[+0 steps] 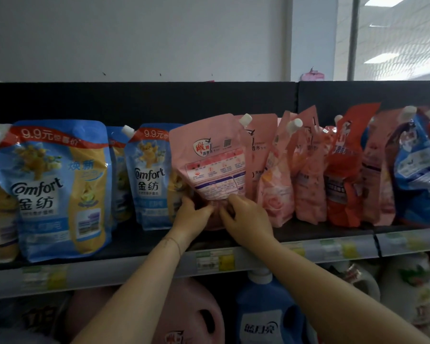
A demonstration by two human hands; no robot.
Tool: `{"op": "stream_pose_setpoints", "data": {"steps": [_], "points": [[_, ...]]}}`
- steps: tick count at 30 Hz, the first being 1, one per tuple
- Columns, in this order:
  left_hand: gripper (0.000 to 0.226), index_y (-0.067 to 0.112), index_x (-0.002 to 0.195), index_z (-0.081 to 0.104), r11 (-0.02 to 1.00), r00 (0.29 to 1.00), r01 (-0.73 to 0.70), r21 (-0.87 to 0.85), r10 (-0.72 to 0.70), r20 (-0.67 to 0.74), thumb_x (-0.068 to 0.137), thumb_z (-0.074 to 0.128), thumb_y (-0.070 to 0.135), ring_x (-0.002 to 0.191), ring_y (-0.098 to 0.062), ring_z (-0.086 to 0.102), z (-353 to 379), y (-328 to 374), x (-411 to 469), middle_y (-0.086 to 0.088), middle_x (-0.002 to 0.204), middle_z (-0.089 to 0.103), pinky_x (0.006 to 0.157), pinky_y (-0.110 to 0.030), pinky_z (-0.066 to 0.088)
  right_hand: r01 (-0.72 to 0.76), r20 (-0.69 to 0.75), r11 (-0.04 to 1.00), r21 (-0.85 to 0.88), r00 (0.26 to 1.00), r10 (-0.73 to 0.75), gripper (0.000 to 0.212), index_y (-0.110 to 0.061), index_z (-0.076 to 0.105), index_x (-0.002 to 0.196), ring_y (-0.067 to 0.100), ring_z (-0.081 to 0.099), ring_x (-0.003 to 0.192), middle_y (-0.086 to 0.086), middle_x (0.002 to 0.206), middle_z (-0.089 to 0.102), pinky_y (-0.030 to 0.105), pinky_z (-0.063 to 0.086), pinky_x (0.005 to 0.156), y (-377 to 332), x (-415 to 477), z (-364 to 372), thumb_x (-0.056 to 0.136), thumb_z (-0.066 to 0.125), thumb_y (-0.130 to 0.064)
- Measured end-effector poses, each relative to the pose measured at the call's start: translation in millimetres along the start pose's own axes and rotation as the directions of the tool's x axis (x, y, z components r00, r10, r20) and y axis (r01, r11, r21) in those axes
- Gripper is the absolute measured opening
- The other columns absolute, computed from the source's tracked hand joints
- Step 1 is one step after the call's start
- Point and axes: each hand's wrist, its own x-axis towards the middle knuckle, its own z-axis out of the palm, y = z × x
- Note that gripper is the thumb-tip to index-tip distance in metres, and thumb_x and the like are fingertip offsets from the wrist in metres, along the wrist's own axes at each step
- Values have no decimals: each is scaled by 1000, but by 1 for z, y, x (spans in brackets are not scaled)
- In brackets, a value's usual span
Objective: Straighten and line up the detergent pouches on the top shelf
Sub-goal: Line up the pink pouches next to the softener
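Observation:
A pink detergent pouch (210, 155) stands in the middle of the top shelf (139, 240), back label facing me, tilted slightly. My left hand (190, 214) grips its lower left corner and my right hand (246, 216) grips its lower right; the bottom of the pouch is crumpled between them. To its left stand blue and yellow Comfort pouches (57, 189), one (150, 175) set further back. More pink pouches (305, 170) lean unevenly to its right, followed by a red pouch (345, 170) and a blue one (420, 170).
A black back panel (144, 103) closes the shelf behind the pouches. Price tags (215, 261) run along the shelf's front rail. On the shelf below stand a pink jug (191, 316), a blue bottle (266, 316) and white jugs (407, 294).

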Motion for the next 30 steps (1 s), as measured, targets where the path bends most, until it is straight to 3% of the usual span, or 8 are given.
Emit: {"op": "stream_pose_setpoints", "data": {"steps": [2,5,7,12,16,19,25,30], "points": [[79,18,137,43,998,1000,1,56,-2,20,68,68,46,116,-20,55,-1,-1,1,0,131,56,101,-41,45,30,-20,999,12,999,-30,32,-21,37,65,15,40,53,-6,61,43,26,22,50,1,-1,1,86,60,-26],[32,17,121,57,973,994,-111,201,109,22,91,55,26,107,-21,58,-1,1,-3,-3,115,63,97,-38,47,80,-68,997,-6,994,-81,30,-23,36,62,18,44,46,0,54,52,22,17,43,1,0,3,80,58,-31],[22,13,110,64,941,984,-166,294,176,-6,95,49,20,99,-25,62,-2,0,-3,-9,108,67,91,-41,50,126,-81,992,-15,989,-126,28,-24,35,65,22,50,49,1,57,55,24,23,46,2,0,5,79,59,-31],[22,12,99,70,918,973,-180,354,220,-75,96,50,22,93,-24,64,-2,-2,-2,-9,100,70,86,-38,52,192,-120,980,-57,973,-198,22,-21,34,77,20,52,54,-2,62,54,26,28,42,3,1,8,82,49,-36],[23,11,101,70,891,964,-198,409,252,-82,95,50,19,93,-22,62,2,-5,-2,-4,96,66,85,-35,51,199,-144,976,-88,967,-210,28,-17,42,76,22,54,55,0,62,55,30,33,41,5,2,13,81,66,-30],[24,9,99,70,853,959,-204,480,272,-76,96,48,19,93,-24,62,4,-5,-4,-6,97,66,87,-39,51,199,-131,975,-101,969,-212,28,-17,42,75,22,53,57,1,64,55,27,30,43,5,1,14,81,66,-29],[22,4,100,63,701,932,-205,682,353,-82,96,45,16,92,-32,61,7,-9,-4,-15,97,66,81,-37,49,157,-45,985,-65,986,-160,25,-19,39,80,21,54,67,1,73,57,29,35,48,3,0,13,86,60,-31],[20,12,93,60,732,900,-250,634,416,-126,96,44,25,88,-27,60,5,-7,-14,-8,93,64,75,-34,48,12,-6,999,34,1000,-12,39,-13,43,91,25,53,87,7,92,57,33,42,65,0,1,8,87,57,-49]]}}
